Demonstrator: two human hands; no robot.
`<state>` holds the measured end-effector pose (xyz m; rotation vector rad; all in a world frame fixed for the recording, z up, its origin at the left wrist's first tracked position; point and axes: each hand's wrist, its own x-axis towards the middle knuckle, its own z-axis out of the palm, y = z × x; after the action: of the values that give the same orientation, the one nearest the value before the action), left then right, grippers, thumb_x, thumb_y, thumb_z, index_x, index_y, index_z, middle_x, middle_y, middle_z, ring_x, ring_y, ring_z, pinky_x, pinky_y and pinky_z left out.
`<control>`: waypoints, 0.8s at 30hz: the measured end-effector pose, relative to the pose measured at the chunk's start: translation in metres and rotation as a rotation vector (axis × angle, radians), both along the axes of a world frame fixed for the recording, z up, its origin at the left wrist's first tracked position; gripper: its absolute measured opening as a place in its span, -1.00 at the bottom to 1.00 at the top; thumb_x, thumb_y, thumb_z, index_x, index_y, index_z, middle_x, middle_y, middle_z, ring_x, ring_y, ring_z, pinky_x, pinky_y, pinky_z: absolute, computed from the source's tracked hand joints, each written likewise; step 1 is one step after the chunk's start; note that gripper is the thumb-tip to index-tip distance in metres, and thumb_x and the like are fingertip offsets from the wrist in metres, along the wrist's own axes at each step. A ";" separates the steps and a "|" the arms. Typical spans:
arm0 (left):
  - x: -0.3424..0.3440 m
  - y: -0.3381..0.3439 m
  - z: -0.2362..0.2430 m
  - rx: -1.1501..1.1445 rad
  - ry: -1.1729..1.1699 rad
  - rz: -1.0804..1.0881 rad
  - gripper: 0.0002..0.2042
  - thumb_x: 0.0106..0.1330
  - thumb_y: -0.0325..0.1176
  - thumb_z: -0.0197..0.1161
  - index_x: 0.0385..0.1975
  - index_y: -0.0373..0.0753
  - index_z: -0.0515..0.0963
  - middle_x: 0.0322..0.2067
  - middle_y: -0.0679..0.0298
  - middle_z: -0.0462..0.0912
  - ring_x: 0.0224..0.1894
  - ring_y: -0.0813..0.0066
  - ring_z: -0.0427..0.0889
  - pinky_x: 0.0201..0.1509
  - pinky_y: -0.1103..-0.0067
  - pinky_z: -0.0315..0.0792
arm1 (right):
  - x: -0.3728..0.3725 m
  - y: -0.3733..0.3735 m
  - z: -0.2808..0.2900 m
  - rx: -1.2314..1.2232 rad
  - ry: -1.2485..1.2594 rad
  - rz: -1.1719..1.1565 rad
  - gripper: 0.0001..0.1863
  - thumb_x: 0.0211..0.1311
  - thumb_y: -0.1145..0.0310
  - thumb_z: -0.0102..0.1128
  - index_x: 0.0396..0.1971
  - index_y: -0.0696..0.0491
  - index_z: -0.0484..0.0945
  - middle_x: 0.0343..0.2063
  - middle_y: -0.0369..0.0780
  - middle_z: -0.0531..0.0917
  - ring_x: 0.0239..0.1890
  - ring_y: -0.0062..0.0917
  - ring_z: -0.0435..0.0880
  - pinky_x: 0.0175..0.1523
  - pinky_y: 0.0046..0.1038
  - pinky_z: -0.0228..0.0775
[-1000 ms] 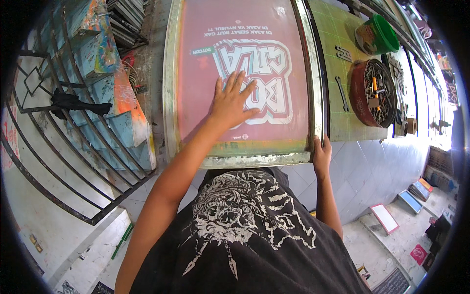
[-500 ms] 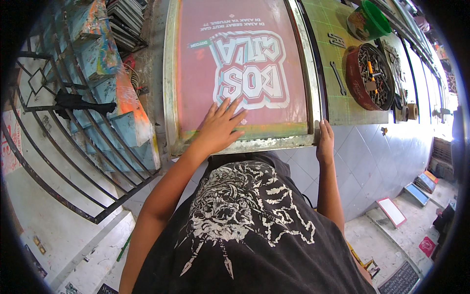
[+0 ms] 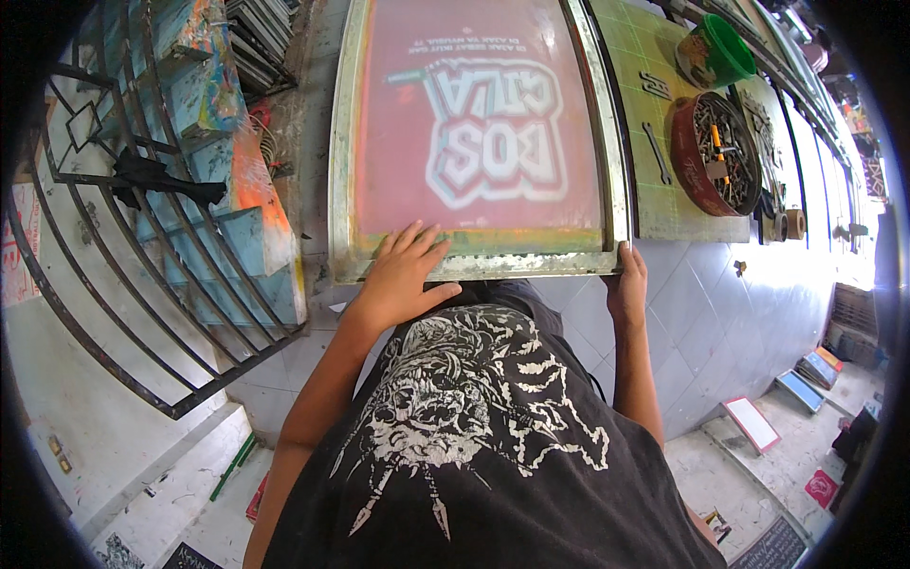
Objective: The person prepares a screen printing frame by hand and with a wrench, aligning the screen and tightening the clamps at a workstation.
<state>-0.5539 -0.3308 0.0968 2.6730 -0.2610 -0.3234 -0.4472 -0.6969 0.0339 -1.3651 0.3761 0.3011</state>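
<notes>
A screen-printing frame [image 3: 512,264] of worn silver metal fills the top middle, with pink mesh [image 3: 398,142] bearing a large white lettered design and a greenish band along the near edge. My left hand [image 3: 403,275] lies on the near-left edge of this frame, fingers spread and reaching onto the mesh. My right hand [image 3: 627,284] grips the near-right corner, its fingers partly hidden by the rail. A green cutting board [image 3: 654,213] is beside the frame on the right.
The board carries a green bucket [image 3: 716,52], a tin of hardware [image 3: 692,180] and a wrench [image 3: 657,152]. At left stand a black metal grille [image 3: 180,408], draped black cloth [image 3: 166,185] and paint-stained blue blocks [image 3: 256,256]. Small framed screens [image 3: 749,422] sit at lower right.
The frame has shifted up the picture, away from my body. My left hand has slid down from the printed design to the near edge. My right hand stays at the corner.
</notes>
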 end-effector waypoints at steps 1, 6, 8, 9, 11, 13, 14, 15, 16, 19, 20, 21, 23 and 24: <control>0.001 -0.002 0.004 0.006 -0.005 0.001 -0.31 0.23 0.13 0.20 0.25 -0.25 0.37 0.33 0.02 0.26 0.41 -0.06 0.11 0.43 0.13 0.01 | -0.001 -0.001 0.003 0.013 -0.004 -0.013 -0.63 0.45 0.20 -0.02 -0.03 0.22 0.50 -0.24 -0.21 0.62 -0.25 -0.56 0.61 -0.09 -0.48 0.49; 0.013 -0.004 0.020 0.037 -0.033 -0.027 -0.26 0.25 0.19 0.15 0.25 -0.30 0.33 0.34 -0.04 0.23 0.42 -0.08 0.09 0.43 0.12 0.01 | -0.001 0.007 0.035 0.032 -0.002 -0.042 -0.60 0.43 0.19 0.00 -0.01 0.24 0.49 -0.22 -0.19 0.63 -0.22 -0.53 0.63 -0.08 -0.48 0.49; 0.019 -0.004 0.022 0.038 -0.047 -0.046 -0.24 0.26 0.21 0.11 0.27 -0.31 0.31 0.35 -0.05 0.20 0.43 -0.08 0.07 0.44 0.12 0.00 | 0.000 0.005 0.039 -0.003 -0.007 -0.045 -0.57 0.43 0.15 0.01 0.02 0.22 0.48 -0.21 -0.20 0.63 -0.24 -0.52 0.64 -0.12 -0.44 0.52; 0.022 -0.004 0.022 0.036 -0.050 -0.055 -0.23 0.27 0.23 0.09 0.28 -0.31 0.30 0.36 -0.06 0.18 0.43 -0.08 0.06 0.44 0.12 -0.01 | 0.000 0.004 0.040 -0.022 -0.010 -0.047 -0.56 0.43 0.13 0.01 0.04 0.21 0.47 -0.21 -0.20 0.63 -0.25 -0.52 0.64 -0.14 -0.43 0.53; 0.028 -0.002 0.023 0.036 -0.033 -0.067 -0.22 0.29 0.25 0.05 0.30 -0.30 0.27 0.37 -0.06 0.15 0.45 -0.07 0.02 0.45 0.12 -0.03 | 0.000 0.004 0.044 -0.014 -0.019 -0.033 -0.56 0.43 0.12 0.01 0.03 0.21 0.47 -0.21 -0.20 0.63 -0.25 -0.52 0.65 -0.14 -0.43 0.54; 0.036 -0.001 0.025 0.039 0.006 -0.074 -0.21 0.30 0.26 0.02 0.32 -0.29 0.24 0.39 -0.07 0.11 0.46 -0.07 -0.01 0.46 0.11 -0.05 | 0.001 0.003 0.045 -0.005 -0.023 -0.028 -0.56 0.43 0.12 0.01 0.03 0.22 0.48 -0.21 -0.20 0.63 -0.26 -0.52 0.65 -0.15 -0.43 0.55; 0.039 0.000 0.024 0.052 0.003 -0.087 -0.21 0.31 0.26 0.01 0.34 -0.28 0.22 0.39 -0.06 0.09 0.46 -0.06 -0.03 0.46 0.11 -0.06 | 0.000 0.003 0.044 0.001 -0.022 -0.027 -0.56 0.43 0.12 0.00 0.02 0.22 0.48 -0.22 -0.20 0.64 -0.26 -0.52 0.65 -0.15 -0.43 0.55; 0.042 0.000 0.023 0.065 0.000 -0.100 -0.21 0.32 0.26 0.00 0.35 -0.28 0.20 0.40 -0.06 0.07 0.47 -0.06 -0.04 0.46 0.11 -0.07 | 0.001 0.003 0.043 0.006 -0.021 -0.026 -0.56 0.43 0.12 0.00 0.02 0.22 0.48 -0.22 -0.20 0.64 -0.26 -0.52 0.65 -0.15 -0.43 0.55; 0.046 0.000 0.022 0.077 -0.003 -0.113 -0.21 0.33 0.26 -0.01 0.36 -0.27 0.19 0.41 -0.06 0.06 0.47 -0.05 -0.05 0.47 0.11 -0.08 | 0.001 0.004 0.044 0.005 -0.016 -0.029 -0.56 0.43 0.13 0.00 0.02 0.22 0.48 -0.23 -0.20 0.64 -0.27 -0.52 0.65 -0.15 -0.44 0.55; 0.058 0.000 0.018 0.120 -0.003 -0.150 -0.22 0.35 0.23 -0.03 0.39 -0.24 0.13 0.43 -0.05 0.00 0.48 -0.04 -0.08 0.47 0.08 -0.11 | 0.001 0.006 0.046 -0.004 -0.003 -0.035 -0.56 0.44 0.13 -0.02 0.01 0.23 0.48 -0.23 -0.20 0.64 -0.27 -0.53 0.65 -0.16 -0.45 0.56; 0.063 0.000 0.014 0.129 -0.009 -0.153 -0.24 0.36 0.22 -0.03 0.40 -0.22 0.11 0.43 -0.04 -0.01 0.48 -0.04 -0.09 0.47 0.07 -0.13 | 0.001 0.005 0.046 -0.013 -0.004 -0.035 -0.56 0.44 0.13 -0.02 0.01 0.23 0.48 -0.23 -0.20 0.64 -0.27 -0.52 0.65 -0.16 -0.45 0.56; 0.069 0.001 0.010 0.137 -0.015 -0.156 -0.25 0.37 0.21 -0.03 0.41 -0.19 0.09 0.44 -0.02 -0.03 0.49 -0.03 -0.11 0.47 0.07 -0.14 | 0.002 0.004 0.045 -0.022 -0.005 -0.036 -0.56 0.44 0.13 -0.03 0.01 0.23 0.48 -0.23 -0.20 0.64 -0.27 -0.52 0.65 -0.16 -0.45 0.56; 0.083 0.004 0.000 0.143 -0.035 -0.160 -0.28 0.39 0.18 -0.04 0.43 -0.12 0.06 0.45 0.01 -0.06 0.50 -0.01 -0.14 0.48 0.06 -0.17 | 0.003 0.002 0.041 -0.016 0.003 -0.033 -0.57 0.44 0.14 -0.03 0.00 0.23 0.48 -0.24 -0.20 0.64 -0.28 -0.52 0.65 -0.17 -0.44 0.56; 0.091 0.006 -0.004 0.141 -0.048 -0.162 -0.29 0.40 0.17 -0.05 0.44 -0.08 0.05 0.46 0.02 -0.07 0.50 0.01 -0.15 0.48 0.05 -0.19 | 0.003 0.001 0.039 -0.012 0.006 -0.029 -0.57 0.44 0.14 -0.03 0.00 0.23 0.48 -0.24 -0.19 0.64 -0.28 -0.52 0.65 -0.18 -0.44 0.56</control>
<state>-0.4626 -0.3250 0.0929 2.8075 -0.4877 -0.3389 -0.4441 -0.6955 0.0730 -1.3697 0.4030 0.2791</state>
